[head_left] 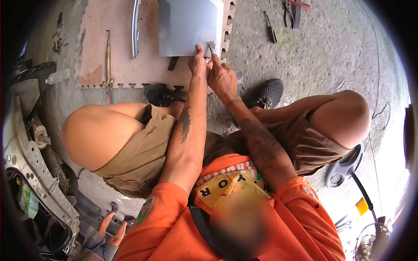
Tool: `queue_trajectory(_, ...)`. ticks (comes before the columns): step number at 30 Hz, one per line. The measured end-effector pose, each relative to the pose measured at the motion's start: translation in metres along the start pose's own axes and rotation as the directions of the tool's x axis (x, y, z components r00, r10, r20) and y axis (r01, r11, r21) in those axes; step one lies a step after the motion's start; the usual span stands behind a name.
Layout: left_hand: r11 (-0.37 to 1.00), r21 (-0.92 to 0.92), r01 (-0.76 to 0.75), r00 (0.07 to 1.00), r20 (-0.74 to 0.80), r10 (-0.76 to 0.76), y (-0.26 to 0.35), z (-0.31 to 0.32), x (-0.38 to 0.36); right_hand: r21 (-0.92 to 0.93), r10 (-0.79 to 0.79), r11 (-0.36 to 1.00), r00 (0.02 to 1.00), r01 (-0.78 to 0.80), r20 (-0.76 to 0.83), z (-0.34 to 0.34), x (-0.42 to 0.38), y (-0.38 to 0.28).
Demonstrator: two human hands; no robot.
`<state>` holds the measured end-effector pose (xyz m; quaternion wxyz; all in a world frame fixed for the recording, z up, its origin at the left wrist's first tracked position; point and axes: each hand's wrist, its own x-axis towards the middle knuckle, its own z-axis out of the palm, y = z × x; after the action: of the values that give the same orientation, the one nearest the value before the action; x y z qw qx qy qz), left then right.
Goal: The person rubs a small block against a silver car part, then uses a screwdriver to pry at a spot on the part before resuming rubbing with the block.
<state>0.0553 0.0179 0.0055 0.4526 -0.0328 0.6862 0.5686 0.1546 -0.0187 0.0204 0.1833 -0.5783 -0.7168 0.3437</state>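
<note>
A smooth silver-grey panel lies on the foam mat in front of me, with a dark rough patch near its lower right corner. My left hand grips the panel's near edge, its thumb on top beside the patch. Close by on the right, my right hand is closed around a thin pointed tool, index finger stretched along it. The tool's tip meets the dark patch; its handle is hidden in my fingers, so I cannot tell its exact kind. A dark strip sticks out under the panel's near edge.
On the foam mat lie a chrome trim strip and a brass gas torch with hoses. A screwdriver and pliers rest on the concrete. Car body parts stand left; another person's legs show behind.
</note>
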Motion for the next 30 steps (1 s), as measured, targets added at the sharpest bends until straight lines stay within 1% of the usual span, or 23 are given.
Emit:
queue_trajectory(1, 0.998, 0.047, -0.032, 0.999, 0.022, 0.031, -0.001, -0.001, 0.001, -0.001, 0.002, 1.0, 1.0, -0.002, 0.004, 0.001, 0.001, 0.001)
queue_trajectory(2, 0.998, 0.047, -0.029, 0.999, 0.016, 0.028, -0.001, -0.001, 0.002, 0.013, -0.01, 1.0, 1.0, 0.01, 0.0, 0.002, 0.002, 0.002)
queue_trajectory(4, 0.985, -0.173, 0.028, 0.999, 0.026, -0.024, -0.004, -0.003, 0.008, 0.027, -0.022, 0.999, 1.0, 0.022, 0.008, 0.006, 0.0, 0.003)
queue_trajectory(5, 0.984, -0.176, 0.028, 0.999, 0.019, -0.025, -0.005, -0.003, 0.009, 0.026, -0.019, 0.999, 1.0, 0.019, 0.002, 0.007, 0.0, 0.003)
queue_trajectory(7, 0.97, -0.243, 0.005, 1.0, 0.018, -0.001, -0.006, -0.002, 0.009, 0.024, -0.019, 1.0, 1.0, 0.019, -0.005, 0.008, 0.002, 0.003)
queue_trajectory(11, 0.969, -0.245, 0.026, 0.999, 0.049, -0.014, -0.008, -0.004, 0.012, 0.003, -0.039, 0.999, 0.999, 0.039, -0.027, 0.014, 0.002, 0.007)
queue_trajectory(13, 0.937, -0.349, 0.003, 0.994, 0.1, 0.034, -0.014, -0.003, 0.02, 0.0, -0.043, 0.999, 0.999, 0.043, -0.03, 0.016, 0.002, 0.007)
queue_trajectory(16, 0.94, -0.342, 0.007, 0.993, 0.111, 0.033, -0.017, -0.006, 0.027, 0.0, -0.051, 0.999, 0.997, 0.051, -0.06, 0.022, 0.002, 0.014)
queue_trajectory(17, 0.937, -0.35, 0.007, 0.993, 0.109, 0.034, -0.017, -0.006, 0.029, 0.057, -0.092, 0.993, 0.99, 0.099, -0.108, 0.025, 0.006, 0.017)
queue_trajectory(18, 0.934, -0.356, 0.031, 0.988, 0.155, 0.027, -0.019, -0.008, 0.034, 0.116, -0.13, 0.982, 0.98, 0.148, -0.154, 0.025, 0.008, 0.017)
queue_trajectory(19, 0.932, -0.357, 0.056, 0.979, 0.202, 0.018, -0.021, -0.011, 0.038, 0.116, -0.132, 0.982, 0.98, 0.15, -0.15, 0.026, 0.008, 0.017)
queue_trajectory(20, 0.932, -0.359, 0.056, 0.98, 0.2, 0.018, -0.023, -0.013, 0.041, 0.148, -0.115, 0.979, 0.981, 0.138, -0.155, 0.028, 0.009, 0.018)
queue_trajectory(21, 0.931, -0.359, 0.073, 0.972, 0.234, 0.014, -0.026, -0.015, 0.045, 0.181, -0.1, 0.975, 0.982, 0.128, -0.159, 0.028, 0.009, 0.018)
queue_trajectory(22, 0.929, -0.358, 0.088, 0.963, 0.268, 0.012, -0.028, -0.016, 0.05, 0.182, -0.105, 0.974, 0.982, 0.133, -0.156, 0.028, 0.011, 0.017)
queue_trajectory(23, 0.929, -0.36, 0.084, 0.964, 0.265, 0.016, -0.031, -0.017, 0.054, 0.166, -0.108, 0.977, 0.983, 0.132, -0.146, 0.028, 0.012, 0.017)
queue_trajectory(25, 0.946, -0.323, 0.003, 0.969, 0.235, 0.077, -0.03, -0.016, 0.047, 0.153, -0.107, 0.98, 0.985, 0.127, -0.133, 0.024, 0.009, 0.01)
queue_trajectory(27, 0.952, -0.304, -0.025, 0.973, 0.21, 0.093, -0.028, -0.014, 0.045, 0.12, -0.016, 0.992, 0.996, 0.026, -0.087, 0.024, 0.007, 0.006)
queue_trajectory(28, 0.957, -0.286, -0.051, 0.976, 0.187, 0.108, -0.028, -0.013, 0.045, 0.121, -0.01, 0.992, 0.996, 0.021, -0.088, 0.025, 0.008, 0.006)
queue_trajectory(30, 0.953, -0.303, -0.016, 0.977, 0.199, 0.08, -0.026, -0.012, 0.043, 0.085, -0.003, 0.996, 0.992, 0.014, -0.127, 0.028, 0.008, 0.009)
